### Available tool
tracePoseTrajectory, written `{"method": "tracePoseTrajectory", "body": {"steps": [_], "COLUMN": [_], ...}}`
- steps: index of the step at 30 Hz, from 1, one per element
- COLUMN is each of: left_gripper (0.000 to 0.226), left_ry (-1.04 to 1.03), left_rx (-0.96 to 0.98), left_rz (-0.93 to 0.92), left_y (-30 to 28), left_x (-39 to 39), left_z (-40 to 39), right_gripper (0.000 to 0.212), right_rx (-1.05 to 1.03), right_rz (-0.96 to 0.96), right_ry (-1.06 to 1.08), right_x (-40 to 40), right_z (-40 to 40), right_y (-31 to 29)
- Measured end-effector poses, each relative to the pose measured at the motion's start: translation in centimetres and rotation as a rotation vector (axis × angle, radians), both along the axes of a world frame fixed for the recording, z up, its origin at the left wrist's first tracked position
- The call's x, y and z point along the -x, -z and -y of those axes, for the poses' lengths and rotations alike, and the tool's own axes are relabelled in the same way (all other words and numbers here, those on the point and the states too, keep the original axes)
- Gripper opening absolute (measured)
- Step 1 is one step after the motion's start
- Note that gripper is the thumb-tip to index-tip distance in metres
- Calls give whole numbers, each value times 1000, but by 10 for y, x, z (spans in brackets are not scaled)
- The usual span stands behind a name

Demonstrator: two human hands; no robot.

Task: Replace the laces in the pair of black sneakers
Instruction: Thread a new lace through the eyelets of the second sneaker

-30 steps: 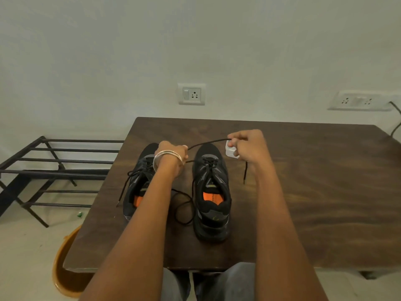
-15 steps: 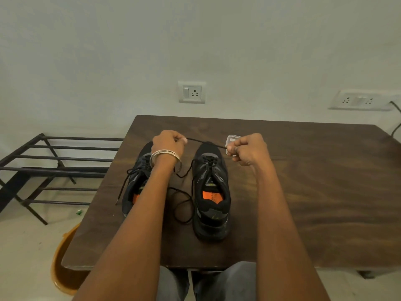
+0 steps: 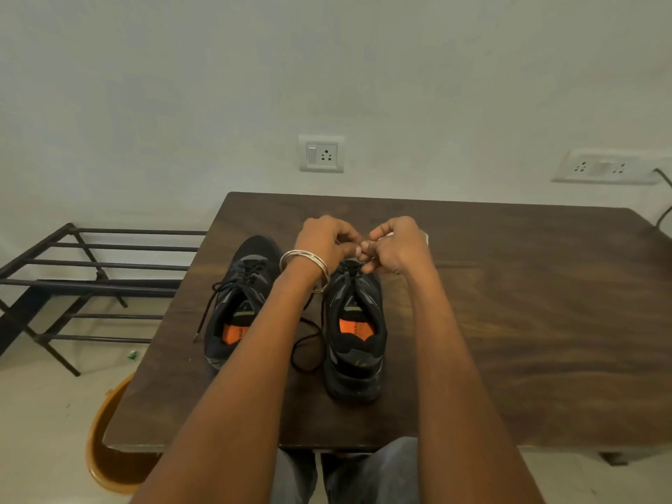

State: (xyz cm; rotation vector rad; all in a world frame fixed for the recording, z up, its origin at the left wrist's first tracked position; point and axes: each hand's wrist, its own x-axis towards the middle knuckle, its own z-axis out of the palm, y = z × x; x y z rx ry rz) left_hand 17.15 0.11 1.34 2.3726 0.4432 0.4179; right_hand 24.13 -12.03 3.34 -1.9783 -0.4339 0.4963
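Observation:
Two black sneakers with orange insoles stand side by side on the dark wooden table (image 3: 509, 303), toes pointing away from me. The left sneaker (image 3: 236, 303) has loose black laces trailing off its left side. Above the toe of the right sneaker (image 3: 358, 332) my left hand (image 3: 323, 241), with a metal bangle on the wrist, and my right hand (image 3: 396, 245) meet with curled fingers, pinching the black lace between their fingertips. A slack loop of that lace (image 3: 305, 343) lies on the table between the shoes. A small white object (image 3: 424, 238) peeks out behind my right hand.
A black metal rack (image 3: 83, 281) stands on the floor to the left of the table. An orange bucket (image 3: 109, 449) sits under the table's near left corner. Wall sockets (image 3: 321, 153) are on the wall behind.
My hands held the lace stretched apart between them; they have now come together above the right sneaker's toe, fingertips almost touching.

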Motion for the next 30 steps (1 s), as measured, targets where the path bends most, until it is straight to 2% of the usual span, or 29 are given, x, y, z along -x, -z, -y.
{"method": "tracePoseTrajectory", "body": {"steps": [5,8,11,13,15,21,26,30], "left_gripper": [7,8,8,8,8,20,16,22], "left_ry": [-19,-90,-97,-97,-115,-238,-263,-305], "left_rx": [-2,36,78,83,103,133,126,159], "left_rz": [-56,-92,-166,-246,-302,-324,-339,-297], "left_y": [8,15,20,22,24,27,28,33], "left_x": [1,-1,-3,-4,-7,-10,-11,-12], "left_z": [2,5,11,14,17,21,30,34], "right_gripper": [17,10,43,45,42,20,17,19], "right_rx": [59,272,543,601,594,421,381,383], "right_rz": [-10,109,62,-4,-17,-115,-145,-144], "right_ry": [-38,-136,-309,-348,-321,-205,-183,-203], "right_x": [-4,-2,7,12,10,1,-1,-3], "right_z": [1,5,10,11,13,25,29,28], "right_y": [6,7,12,19,26,32,36,35]}}
